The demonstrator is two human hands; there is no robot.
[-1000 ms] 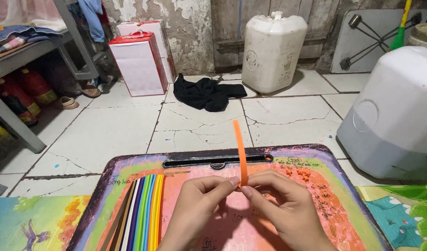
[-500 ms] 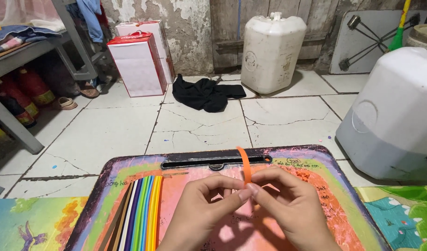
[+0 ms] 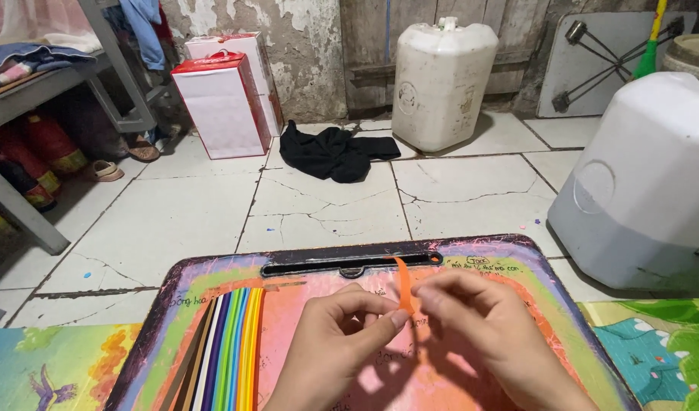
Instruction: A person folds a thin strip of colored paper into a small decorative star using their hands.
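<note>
Both hands meet over a colourful lap board (image 3: pixel 517 262). My left hand (image 3: pixel 330 346) and my right hand (image 3: pixel 486 335) pinch an orange paper strip (image 3: pixel 402 281) between thumbs and forefingers. A short piece of the strip sticks up above the fingertips, bent over towards the board's black handle slot (image 3: pixel 349 262). A fan of several coloured paper strips (image 3: pixel 224 350) lies on the board to the left of my left hand.
A large white plastic container (image 3: pixel 638 183) stands close on the right. A white jerrycan (image 3: pixel 441 80), a black cloth (image 3: pixel 330 152) and red-and-white boxes (image 3: pixel 224 103) are on the cracked tiled floor. A grey bench (image 3: pixel 30 91) is at left. Colourful mats (image 3: pixel 654 342) flank the board.
The orange strip stood tall above my fingers a second ago. Now only a short bent piece shows; the hands have drawn it down and folded or rolled it.
</note>
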